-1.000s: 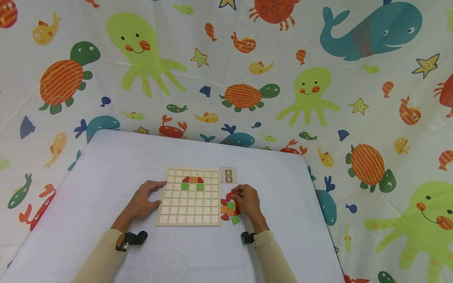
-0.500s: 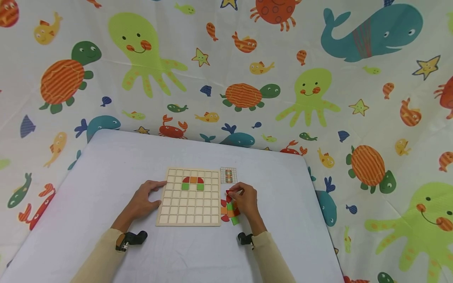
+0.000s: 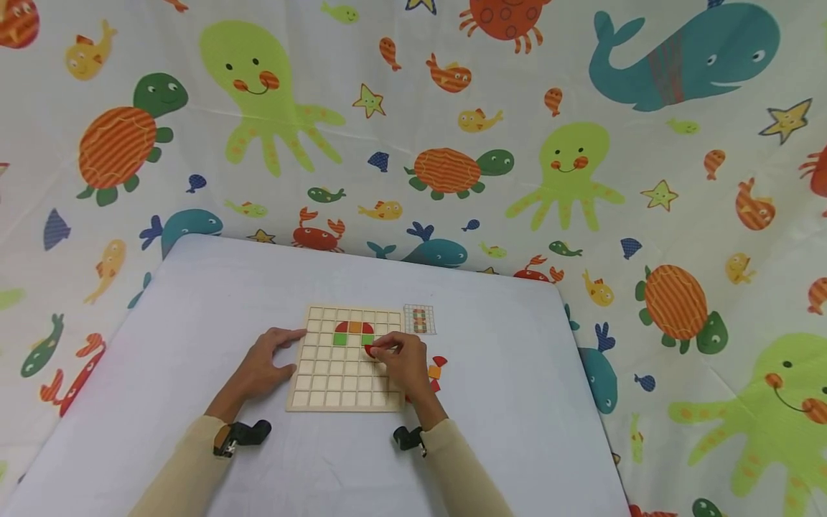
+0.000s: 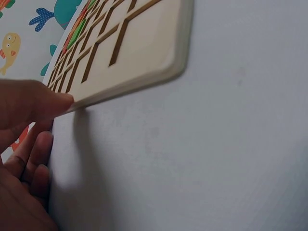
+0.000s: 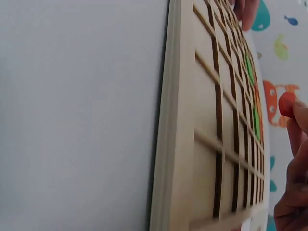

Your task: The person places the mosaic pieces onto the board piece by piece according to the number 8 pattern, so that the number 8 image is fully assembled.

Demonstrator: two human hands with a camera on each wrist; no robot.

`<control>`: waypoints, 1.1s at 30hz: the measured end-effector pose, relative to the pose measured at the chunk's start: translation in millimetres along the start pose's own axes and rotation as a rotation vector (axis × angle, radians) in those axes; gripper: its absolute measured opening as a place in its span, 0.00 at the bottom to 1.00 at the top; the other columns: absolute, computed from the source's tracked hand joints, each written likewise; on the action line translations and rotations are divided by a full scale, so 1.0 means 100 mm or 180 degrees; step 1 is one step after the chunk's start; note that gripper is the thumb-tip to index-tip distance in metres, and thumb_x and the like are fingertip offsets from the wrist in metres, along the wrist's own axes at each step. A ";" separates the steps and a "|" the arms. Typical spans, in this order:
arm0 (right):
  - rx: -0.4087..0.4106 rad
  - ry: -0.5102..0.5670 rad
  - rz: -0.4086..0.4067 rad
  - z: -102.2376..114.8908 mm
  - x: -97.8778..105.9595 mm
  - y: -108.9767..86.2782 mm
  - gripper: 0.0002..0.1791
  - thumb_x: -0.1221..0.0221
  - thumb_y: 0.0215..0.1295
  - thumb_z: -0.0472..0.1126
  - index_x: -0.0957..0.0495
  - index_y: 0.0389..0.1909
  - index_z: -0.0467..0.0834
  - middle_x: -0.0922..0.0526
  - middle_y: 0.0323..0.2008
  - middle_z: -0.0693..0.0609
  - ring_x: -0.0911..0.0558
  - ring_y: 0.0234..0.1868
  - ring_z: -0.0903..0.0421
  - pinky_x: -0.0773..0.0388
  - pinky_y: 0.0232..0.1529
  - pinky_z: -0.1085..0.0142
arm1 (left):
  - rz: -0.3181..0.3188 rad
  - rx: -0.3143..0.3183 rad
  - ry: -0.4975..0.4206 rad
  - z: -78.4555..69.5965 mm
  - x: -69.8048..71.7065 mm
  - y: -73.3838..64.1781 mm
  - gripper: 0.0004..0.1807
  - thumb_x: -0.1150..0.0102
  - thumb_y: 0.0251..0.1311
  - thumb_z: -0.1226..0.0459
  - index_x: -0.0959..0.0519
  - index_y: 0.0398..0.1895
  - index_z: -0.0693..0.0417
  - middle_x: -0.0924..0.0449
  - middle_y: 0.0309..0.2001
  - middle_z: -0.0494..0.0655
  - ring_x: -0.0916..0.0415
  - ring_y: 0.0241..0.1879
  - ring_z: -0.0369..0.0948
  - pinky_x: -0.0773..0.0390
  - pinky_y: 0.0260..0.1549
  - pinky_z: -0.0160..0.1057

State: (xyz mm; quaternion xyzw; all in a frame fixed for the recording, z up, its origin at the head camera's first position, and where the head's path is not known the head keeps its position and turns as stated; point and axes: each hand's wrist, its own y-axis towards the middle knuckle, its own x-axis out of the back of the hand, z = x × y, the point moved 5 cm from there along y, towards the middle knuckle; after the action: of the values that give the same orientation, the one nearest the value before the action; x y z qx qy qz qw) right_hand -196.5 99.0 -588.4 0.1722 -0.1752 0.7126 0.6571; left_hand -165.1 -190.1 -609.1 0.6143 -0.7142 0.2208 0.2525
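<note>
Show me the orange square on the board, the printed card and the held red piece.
Orange square (image 3: pixel 355 327), head view: middle of top face.
Printed card (image 3: pixel 419 320), head view: its pattern's centre.
Red piece (image 5: pixel 287 104), right wrist view: visible end.

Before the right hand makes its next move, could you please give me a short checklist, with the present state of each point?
1. Left hand touching the left edge of the board: ok.
2. Red piece pinched by the right hand: ok.
3. Red piece seated in a cell: not ok, it is between the fingertips.
4. Pattern card uncovered by the hands in the head view: ok.
5. Two green squares in separate cells: ok.
6. Number of loose pieces right of the board: cannot tell, the right hand and forearm probably hide some.
</note>
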 end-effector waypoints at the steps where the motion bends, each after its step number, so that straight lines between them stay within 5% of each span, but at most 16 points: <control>1: -0.0004 0.0002 0.0000 0.03 -0.05 0.00 0.02 0.25 0.63 0.45 0.09 0.34 0.53 0.11 0.31 0.58 0.23 0.27 0.61 0.26 0.26 0.69 | -0.0002 0.0007 -0.0004 -0.01 0.00 0.00 0.38 0.31 0.57 0.73 0.26 0.75 0.56 0.26 0.66 0.61 0.28 0.61 0.57 0.29 0.65 0.63; 14: -0.0275 -0.0343 0.0010 0.17 -0.53 0.05 0.05 0.24 0.62 0.47 0.09 0.28 0.54 0.14 0.24 0.62 0.20 0.28 0.67 0.25 0.28 0.70 | 0.0057 0.0099 0.0018 0.00 0.00 0.01 0.38 0.32 0.58 0.72 0.27 0.76 0.55 0.27 0.67 0.62 0.29 0.62 0.58 0.30 0.67 0.65; 33: -0.0041 -0.0872 -0.0046 0.23 -0.66 0.09 0.05 0.24 0.62 0.46 0.11 0.31 0.53 0.13 0.25 0.60 0.21 0.25 0.69 0.29 0.23 0.71 | 0.0041 0.0023 -0.0011 0.00 -0.01 0.02 0.38 0.31 0.58 0.73 0.27 0.75 0.56 0.26 0.66 0.62 0.28 0.62 0.58 0.29 0.65 0.64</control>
State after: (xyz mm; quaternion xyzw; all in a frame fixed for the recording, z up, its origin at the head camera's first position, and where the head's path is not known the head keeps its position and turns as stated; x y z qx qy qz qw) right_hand -200.5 29.5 -599.4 0.2650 -0.2666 0.6765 0.6333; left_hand -167.1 -189.2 -609.6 0.6110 -0.7178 0.2239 0.2476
